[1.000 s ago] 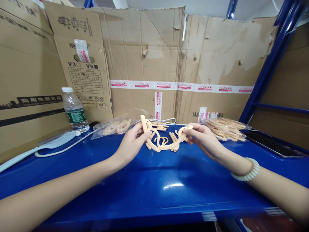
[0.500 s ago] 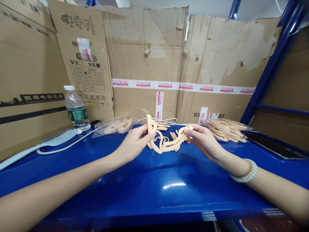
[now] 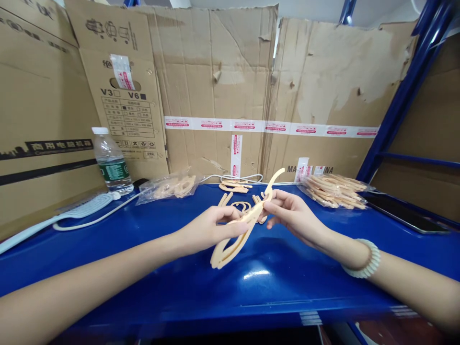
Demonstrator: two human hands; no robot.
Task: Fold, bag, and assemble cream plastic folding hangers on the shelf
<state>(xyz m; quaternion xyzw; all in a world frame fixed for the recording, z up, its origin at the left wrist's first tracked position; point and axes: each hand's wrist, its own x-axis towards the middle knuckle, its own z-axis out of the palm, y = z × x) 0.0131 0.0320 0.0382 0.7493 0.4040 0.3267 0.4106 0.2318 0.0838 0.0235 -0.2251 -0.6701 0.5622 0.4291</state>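
Observation:
Both hands hold a beige folding clothes hanger (image 3: 230, 249) in front of me, slightly above the table. Its two arms lie folded close together and point down toward me, while a curved hook (image 3: 276, 178) rises to the upper right. My left hand (image 3: 212, 227) is closed round the folded arms, thumb on top. Near the base of the hook, my right hand (image 3: 293, 211) pinches the hanger between thumb and fingers. Behind the hands lie loose beige hanger parts (image 3: 235, 186), some partly hidden by the fingers.
Clear bags of beige pieces lie at left (image 3: 172, 187) and right (image 3: 334, 189) on the blue table (image 3: 294, 278). A water bottle (image 3: 113, 165), a pale blue fan-shaped thing (image 3: 84, 207), a white cable (image 3: 108, 214) and a dark flat device (image 3: 406, 214) are also there. Cardboard (image 3: 215, 86) stands behind.
The hanger has gone from spread wide between the hands to folded together and turned, its hook now up at right. My left hand has moved right and down, closer to the right hand.

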